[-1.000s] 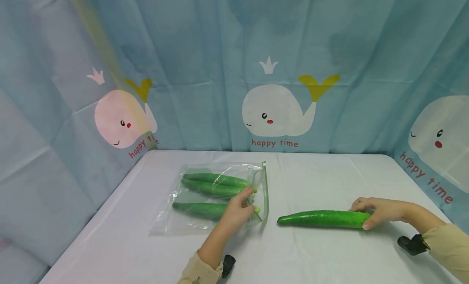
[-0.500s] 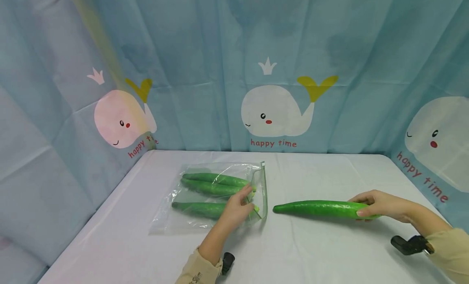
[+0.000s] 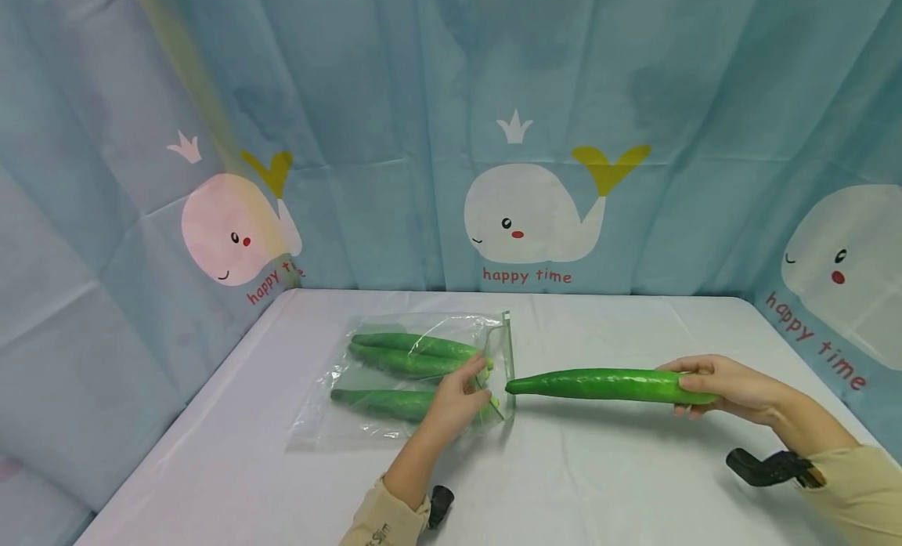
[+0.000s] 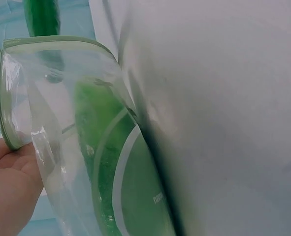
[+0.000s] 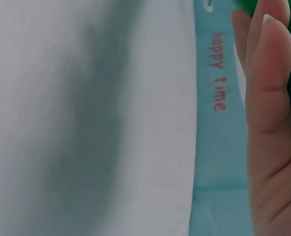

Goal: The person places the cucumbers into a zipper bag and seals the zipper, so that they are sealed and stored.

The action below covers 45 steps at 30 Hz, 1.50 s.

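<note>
A clear zip bag (image 3: 315, 421) with a green-edged mouth lies on the table, mouth to the right. Inside it are 3 cucumbers: two side by side at the back (image 3: 405, 360) and one nearer the front (image 3: 380, 403). My left hand (image 3: 454, 401) pinches the bag's mouth edge, which stands apart in the left wrist view; a cucumber in the bag (image 4: 98, 142) shows through the plastic. My right hand (image 3: 733, 391) grips another cucumber (image 3: 599, 384) by its thick, lighter end, thumb on top. It hangs level above the table, its dark tip at the bag's mouth.
A white cloth (image 3: 606, 483) covers the table. Behind and at both sides hangs a blue curtain (image 3: 395, 139) printed with whales. A black wrist mount (image 3: 768, 468) juts below the right forearm, another (image 3: 440, 505) beside the left.
My right hand has lifted the cucumber off the table and shifted it leftward, so its tip has come up to the bag. My left hand has stayed at the bag's mouth.
</note>
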Each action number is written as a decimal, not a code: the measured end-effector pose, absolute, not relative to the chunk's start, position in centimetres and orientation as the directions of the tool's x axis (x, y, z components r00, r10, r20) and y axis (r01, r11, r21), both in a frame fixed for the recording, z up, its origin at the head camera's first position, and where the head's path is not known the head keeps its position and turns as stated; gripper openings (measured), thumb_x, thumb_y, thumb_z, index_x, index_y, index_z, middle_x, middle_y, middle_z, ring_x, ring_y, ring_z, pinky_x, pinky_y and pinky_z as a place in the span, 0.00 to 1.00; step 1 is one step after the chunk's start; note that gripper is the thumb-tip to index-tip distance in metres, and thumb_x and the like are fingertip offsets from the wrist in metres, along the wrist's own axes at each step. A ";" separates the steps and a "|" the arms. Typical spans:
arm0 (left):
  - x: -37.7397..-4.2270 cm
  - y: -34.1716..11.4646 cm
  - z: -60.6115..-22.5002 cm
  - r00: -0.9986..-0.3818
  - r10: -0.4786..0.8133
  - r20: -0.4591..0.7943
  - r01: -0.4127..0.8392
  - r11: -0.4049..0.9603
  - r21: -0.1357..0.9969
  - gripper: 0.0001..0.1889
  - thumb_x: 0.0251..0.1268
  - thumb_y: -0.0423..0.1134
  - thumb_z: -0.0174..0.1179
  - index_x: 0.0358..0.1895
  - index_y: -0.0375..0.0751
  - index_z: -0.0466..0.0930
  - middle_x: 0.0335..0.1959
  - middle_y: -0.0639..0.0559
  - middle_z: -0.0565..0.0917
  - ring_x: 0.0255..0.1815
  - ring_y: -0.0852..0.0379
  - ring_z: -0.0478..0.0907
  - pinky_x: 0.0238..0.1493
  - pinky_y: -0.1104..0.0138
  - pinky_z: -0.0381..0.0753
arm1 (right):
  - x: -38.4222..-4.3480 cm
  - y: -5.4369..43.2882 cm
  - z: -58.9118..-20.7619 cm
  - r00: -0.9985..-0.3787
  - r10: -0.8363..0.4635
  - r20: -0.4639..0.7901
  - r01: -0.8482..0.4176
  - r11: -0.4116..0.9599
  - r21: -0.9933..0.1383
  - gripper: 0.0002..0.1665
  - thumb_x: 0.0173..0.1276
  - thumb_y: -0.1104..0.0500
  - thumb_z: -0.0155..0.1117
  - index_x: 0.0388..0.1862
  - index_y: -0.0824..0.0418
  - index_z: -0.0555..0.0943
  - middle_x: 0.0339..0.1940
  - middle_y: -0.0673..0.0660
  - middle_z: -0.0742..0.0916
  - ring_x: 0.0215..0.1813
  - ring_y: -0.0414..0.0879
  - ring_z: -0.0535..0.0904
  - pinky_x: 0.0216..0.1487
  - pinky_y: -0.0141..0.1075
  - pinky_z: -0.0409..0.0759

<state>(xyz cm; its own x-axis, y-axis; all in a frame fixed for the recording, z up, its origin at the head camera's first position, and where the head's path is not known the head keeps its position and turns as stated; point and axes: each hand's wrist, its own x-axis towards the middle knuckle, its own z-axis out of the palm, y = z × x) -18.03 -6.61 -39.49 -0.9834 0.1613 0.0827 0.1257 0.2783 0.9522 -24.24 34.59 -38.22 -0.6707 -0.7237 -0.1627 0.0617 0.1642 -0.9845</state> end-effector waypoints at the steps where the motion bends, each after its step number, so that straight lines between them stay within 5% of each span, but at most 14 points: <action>1: -18.0 -6.6 -39.5 -0.983 0.162 0.086 0.130 0.281 0.951 0.30 0.59 0.26 0.54 0.67 0.24 0.64 0.74 0.42 0.60 0.72 0.37 0.57 0.69 0.50 0.62 | -24.3 34.4 -38.2 -0.666 -0.729 -0.159 0.071 0.150 -0.986 0.22 0.76 0.65 0.44 0.55 0.46 0.82 0.46 0.59 0.84 0.41 0.47 0.85 0.40 0.38 0.85; 15: -17.9 -6.7 -39.1 -0.986 0.155 0.068 0.110 0.285 0.952 0.31 0.59 0.27 0.55 0.68 0.27 0.64 0.75 0.44 0.60 0.71 0.36 0.60 0.68 0.49 0.63 | -24.8 31.3 -38.4 -0.627 -0.761 -0.166 0.136 0.103 -0.985 0.20 0.77 0.64 0.45 0.55 0.49 0.81 0.48 0.60 0.83 0.43 0.47 0.85 0.42 0.37 0.84; 24: -17.8 -6.6 -38.9 -0.987 0.149 0.058 0.099 0.285 0.953 0.32 0.57 0.27 0.56 0.69 0.29 0.65 0.75 0.46 0.60 0.70 0.33 0.61 0.63 0.50 0.71 | -25.3 29.3 -39.1 -0.629 -0.758 -0.172 0.154 0.095 -0.983 0.20 0.77 0.63 0.45 0.63 0.64 0.75 0.48 0.61 0.82 0.43 0.48 0.85 0.43 0.38 0.84; 45: -17.9 -6.6 -39.0 -0.984 0.164 0.064 0.111 0.294 0.949 0.31 0.59 0.27 0.56 0.68 0.29 0.66 0.75 0.43 0.59 0.70 0.34 0.61 0.67 0.48 0.66 | -26.2 24.8 -40.8 -0.643 -0.729 -0.235 0.182 0.153 -0.971 0.30 0.75 0.60 0.51 0.67 0.79 0.63 0.46 0.61 0.82 0.44 0.48 0.83 0.44 0.40 0.83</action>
